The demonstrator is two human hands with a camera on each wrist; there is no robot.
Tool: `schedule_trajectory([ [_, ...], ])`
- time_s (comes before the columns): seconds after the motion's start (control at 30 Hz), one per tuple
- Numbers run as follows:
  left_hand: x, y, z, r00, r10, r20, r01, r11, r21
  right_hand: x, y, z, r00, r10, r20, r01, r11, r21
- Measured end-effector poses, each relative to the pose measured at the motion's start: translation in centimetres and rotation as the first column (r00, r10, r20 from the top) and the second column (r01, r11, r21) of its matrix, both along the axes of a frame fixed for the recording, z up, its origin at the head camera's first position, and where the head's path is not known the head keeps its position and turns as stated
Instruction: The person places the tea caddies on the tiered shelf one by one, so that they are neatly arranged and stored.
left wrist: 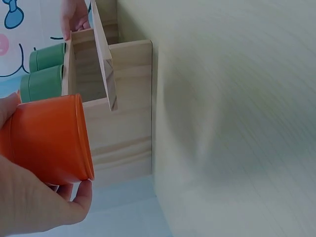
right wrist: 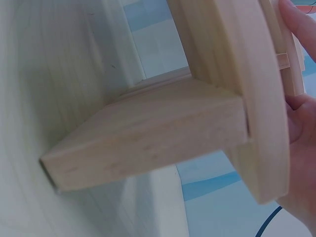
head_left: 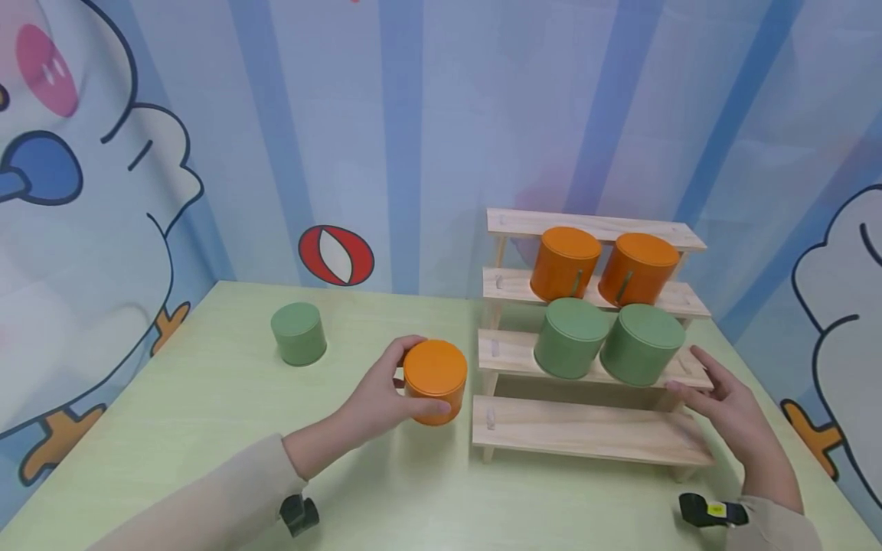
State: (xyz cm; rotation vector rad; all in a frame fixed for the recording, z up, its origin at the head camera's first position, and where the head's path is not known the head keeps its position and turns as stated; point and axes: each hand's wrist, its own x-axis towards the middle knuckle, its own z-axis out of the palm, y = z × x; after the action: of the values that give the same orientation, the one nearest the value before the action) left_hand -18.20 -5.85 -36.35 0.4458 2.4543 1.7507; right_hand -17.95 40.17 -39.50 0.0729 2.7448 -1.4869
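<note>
My left hand grips an orange lidded canister, thumb on the near side and fingers round the far side. In the left wrist view the same orange canister is held above the table, left of the rack. To its right stands a stepped wooden rack with several shelves. My right hand holds the right end of the rack's second shelf from the bottom, thumb in front. On that shelf sit two green canisters, side by side. Two orange canisters stand one shelf higher.
Another green canister stands alone at the back left of the pale table. A blue striped backdrop with cartoon figures rises behind the table. The rack's lowest shelf and its top shelf carry nothing.
</note>
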Motion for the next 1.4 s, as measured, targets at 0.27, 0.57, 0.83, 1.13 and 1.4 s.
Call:
schedule_trajectory([
  [0.27,0.5,0.7,0.4,0.999,-0.038,-0.020,0.039,0.999,0.023,0.0,0.0,0.0,1.000,-0.003,0.002,0.003,1.000,0.008],
  [0.57,0.9,2.0,0.9,0.994,-0.105,-0.034,0.106,0.994,0.029,0.0,0.0,0.0,1.000,-0.003,0.004,0.003,1.000,-0.011],
  [0.83,1.5,3.7,1.3,0.985,-0.174,-0.006,0.174,0.983,0.057,0.0,0.0,0.1,1.000,0.001,0.000,-0.001,1.000,-0.007],
  [1.13,1.6,6.0,1.2,0.975,-0.224,0.016,0.221,0.971,0.089,0.0,-0.2,0.2,1.000,0.001,0.004,-0.001,1.000,0.002],
  [1.4,1.6,8.9,1.0,0.963,-0.264,0.053,0.252,0.953,0.168,0.0,0.0,0.2,1.000,-0.004,0.020,0.004,1.000,-0.001],
])
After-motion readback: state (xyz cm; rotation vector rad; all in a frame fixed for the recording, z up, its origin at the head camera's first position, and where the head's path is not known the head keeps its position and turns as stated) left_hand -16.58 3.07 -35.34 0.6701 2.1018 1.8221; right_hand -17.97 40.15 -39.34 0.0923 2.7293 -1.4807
